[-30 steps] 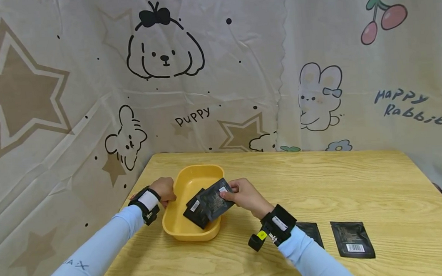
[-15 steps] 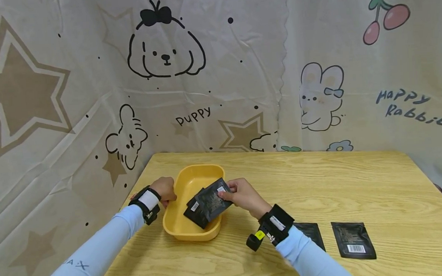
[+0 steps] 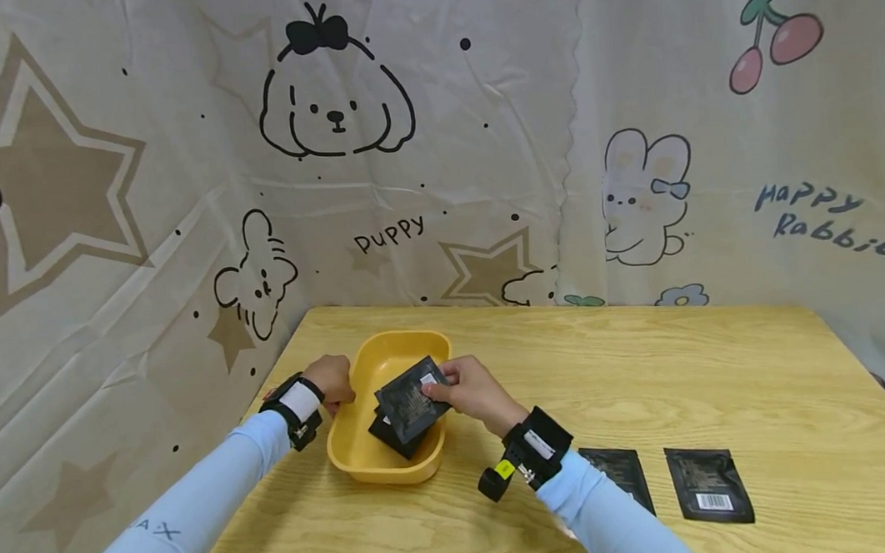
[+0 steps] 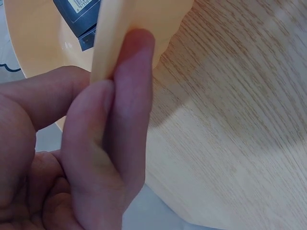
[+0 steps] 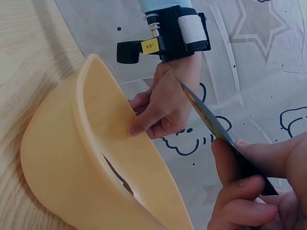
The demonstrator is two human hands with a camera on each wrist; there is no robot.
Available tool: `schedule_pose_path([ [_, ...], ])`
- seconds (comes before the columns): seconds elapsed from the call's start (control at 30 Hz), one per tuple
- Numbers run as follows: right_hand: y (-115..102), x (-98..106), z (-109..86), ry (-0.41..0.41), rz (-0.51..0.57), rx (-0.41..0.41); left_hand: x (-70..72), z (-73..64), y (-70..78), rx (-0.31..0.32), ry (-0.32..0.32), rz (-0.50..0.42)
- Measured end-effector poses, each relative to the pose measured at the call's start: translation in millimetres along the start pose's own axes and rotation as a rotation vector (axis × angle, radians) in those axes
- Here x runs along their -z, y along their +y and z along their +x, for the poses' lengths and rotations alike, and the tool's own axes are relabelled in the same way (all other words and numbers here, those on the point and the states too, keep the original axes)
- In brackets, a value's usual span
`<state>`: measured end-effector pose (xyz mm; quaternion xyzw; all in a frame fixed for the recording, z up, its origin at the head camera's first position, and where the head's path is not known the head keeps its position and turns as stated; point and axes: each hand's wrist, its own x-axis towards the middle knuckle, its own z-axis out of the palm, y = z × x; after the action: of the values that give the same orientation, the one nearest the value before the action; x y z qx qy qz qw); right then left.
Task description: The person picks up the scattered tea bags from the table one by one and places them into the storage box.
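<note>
A yellow plastic basin (image 3: 381, 473) stands on the left half of the table. My left hand (image 3: 331, 381) grips its left rim, with fingers and thumb on either side of the wall in the left wrist view. Over the basin's right side, my right hand (image 3: 481, 391) pinches a flat black packet (image 3: 407, 404) by its edge between thumb and fingers. The right wrist view shows this packet (image 5: 208, 120) edge-on, above the rim. Beneath it at least one black packet (image 3: 395, 443) lies in the basin, partly covered; how many is hidden.
Two more black packets lie on the wooden table (image 3: 567, 362) at the right: one (image 3: 624, 472) partly behind my right forearm, another (image 3: 710, 486) with a barcode label farther right. A patterned cloth (image 3: 435, 143) hangs behind and to the left of the table.
My right hand has moved a little left with the packet, which now lies farther over the basin and covers more of what is inside. My left hand stays on the rim.
</note>
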<state>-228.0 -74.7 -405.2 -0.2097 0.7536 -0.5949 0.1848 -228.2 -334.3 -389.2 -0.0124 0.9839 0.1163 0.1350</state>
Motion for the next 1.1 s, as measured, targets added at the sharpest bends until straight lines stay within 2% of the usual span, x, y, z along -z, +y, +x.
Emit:
schedule_pose_path([
  [0.43, -1, -5, 3.1, 0.003, 0.007, -0.029, -1.9, 1.2, -3.6, -0.006, -0.003, -0.019],
  [0.77, -2, -9, 7.4, 0.002, -0.009, -0.002, -0.3, 2.7, -2.8, 0.0, -0.02, -0.015],
  [1.1, -2, -12, 11.5, 0.013, -0.015, -0.011, -0.6, 2.1, -2.2, 0.002, -0.014, -0.024],
])
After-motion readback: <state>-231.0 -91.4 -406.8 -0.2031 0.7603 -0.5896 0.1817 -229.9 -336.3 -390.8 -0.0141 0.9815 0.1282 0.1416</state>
